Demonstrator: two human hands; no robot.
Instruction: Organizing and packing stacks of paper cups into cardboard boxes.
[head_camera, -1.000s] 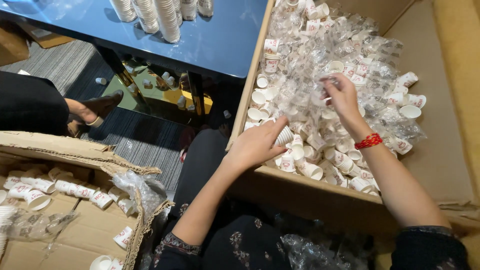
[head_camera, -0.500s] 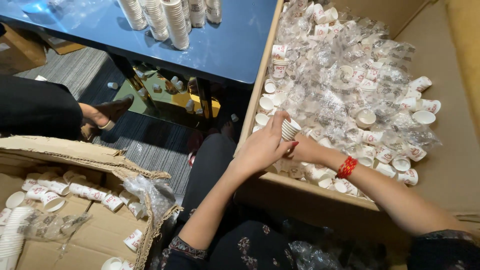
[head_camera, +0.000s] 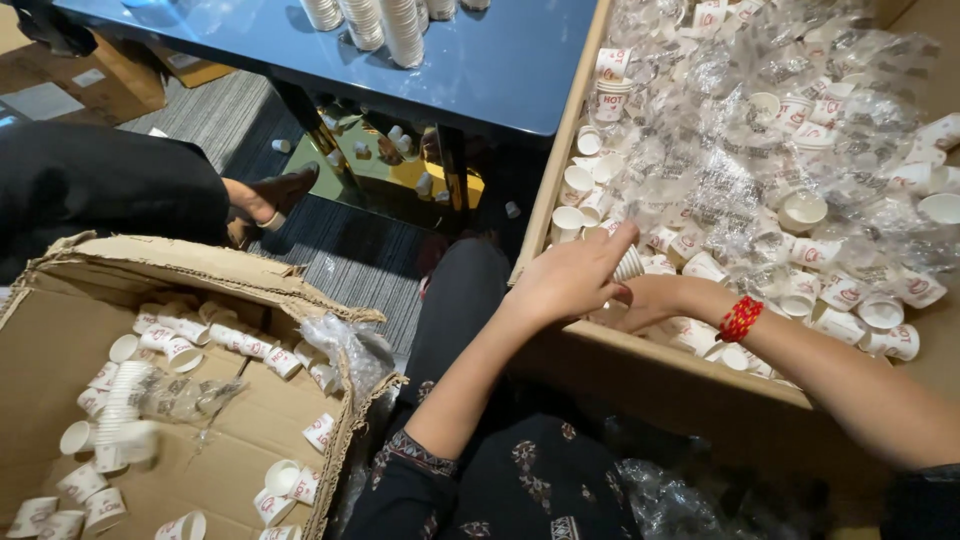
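Note:
My left hand is curled around a short stack of small white paper cups at the near edge of a big cardboard box. My right hand, with a red bead bracelet on its wrist, lies just behind the left hand and is mostly hidden by it; whether it grips a cup I cannot tell. The box is full of loose white cups with red print and crumpled clear plastic wrap.
A second open cardboard box at lower left holds scattered cups and a cup stack. A dark blue table carries tall cup stacks. Another person's dark sleeve and foot are at left.
My right hand came back from the middle of the cup pile to the box's near edge, meeting my left hand. My left hand now holds a cup stack there.

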